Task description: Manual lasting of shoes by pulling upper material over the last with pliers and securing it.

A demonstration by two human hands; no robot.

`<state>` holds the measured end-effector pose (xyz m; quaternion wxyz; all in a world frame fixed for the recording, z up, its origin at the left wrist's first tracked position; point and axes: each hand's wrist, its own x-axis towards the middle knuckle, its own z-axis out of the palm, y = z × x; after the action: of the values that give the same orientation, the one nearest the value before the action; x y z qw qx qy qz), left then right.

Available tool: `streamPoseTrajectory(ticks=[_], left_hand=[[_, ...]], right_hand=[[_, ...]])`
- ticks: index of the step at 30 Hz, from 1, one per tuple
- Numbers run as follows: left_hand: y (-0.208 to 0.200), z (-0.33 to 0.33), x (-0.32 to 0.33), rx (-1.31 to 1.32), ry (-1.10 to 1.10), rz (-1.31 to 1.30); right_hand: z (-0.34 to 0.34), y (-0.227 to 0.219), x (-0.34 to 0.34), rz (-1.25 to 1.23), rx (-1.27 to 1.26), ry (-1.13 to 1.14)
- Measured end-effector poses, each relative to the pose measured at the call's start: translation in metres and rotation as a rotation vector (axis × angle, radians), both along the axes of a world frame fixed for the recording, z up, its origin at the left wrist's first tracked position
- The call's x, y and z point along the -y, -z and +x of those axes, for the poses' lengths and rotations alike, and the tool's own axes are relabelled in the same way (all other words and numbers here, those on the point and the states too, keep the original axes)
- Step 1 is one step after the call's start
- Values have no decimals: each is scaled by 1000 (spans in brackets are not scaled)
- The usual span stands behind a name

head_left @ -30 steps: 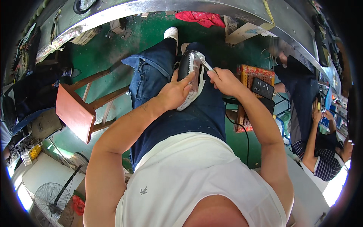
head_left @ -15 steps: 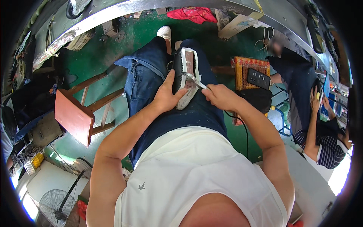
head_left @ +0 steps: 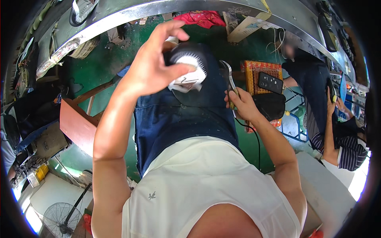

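A black and white shoe (head_left: 196, 63) is raised over my lap, seen end-on, with dark stitching along its black edge and loose white lining. My left hand (head_left: 149, 73) is closed on it: the thumb presses on the white part and a forefinger arches above, while the other fingers are partly hidden. To the right of my thigh, my right hand (head_left: 244, 105) grips a metal hand tool (head_left: 230, 77) with a curved, bright head pointing away from me. The tool is apart from the shoe. A black cord (head_left: 258, 148) runs below that hand.
At right, a beaded seat (head_left: 253, 75) bears a black phone (head_left: 270, 82) and a black pouch (head_left: 270, 106). A reddish wooden stool (head_left: 77, 123) stands left. A metal-edged bench (head_left: 158, 8) curves across the front. Another person (head_left: 337, 144) works at far right; a fan (head_left: 61, 218) stands lower left.
My left hand has lifted the shoe off my lap and tipped it end-on. My right hand has drawn the tool away from the shoe, to the right and slightly down.
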<state>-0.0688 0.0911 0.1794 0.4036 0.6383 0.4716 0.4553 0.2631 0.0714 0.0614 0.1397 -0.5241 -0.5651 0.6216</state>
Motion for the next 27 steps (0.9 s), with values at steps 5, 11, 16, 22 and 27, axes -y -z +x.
streamPoseTrajectory(ticks=[5, 11, 16, 22, 27], left_hand=[[95, 18, -48, -6, -62, -487], [167, 38, 60, -265, -120, -161], [138, 43, 72, -348, -316, -97], [132, 51, 77, -467, -261, 62], [142, 51, 72, -174, -353, -149]], right_hand=[[1, -7, 1, 40, -121, -115], [-11, -57, -3, 97, 141, -398], [-21, -51, -15, 232, 186, -564], [-50, -95, -54, 19, 406, -733], [-62, -100, -88, 131, 516, -955]])
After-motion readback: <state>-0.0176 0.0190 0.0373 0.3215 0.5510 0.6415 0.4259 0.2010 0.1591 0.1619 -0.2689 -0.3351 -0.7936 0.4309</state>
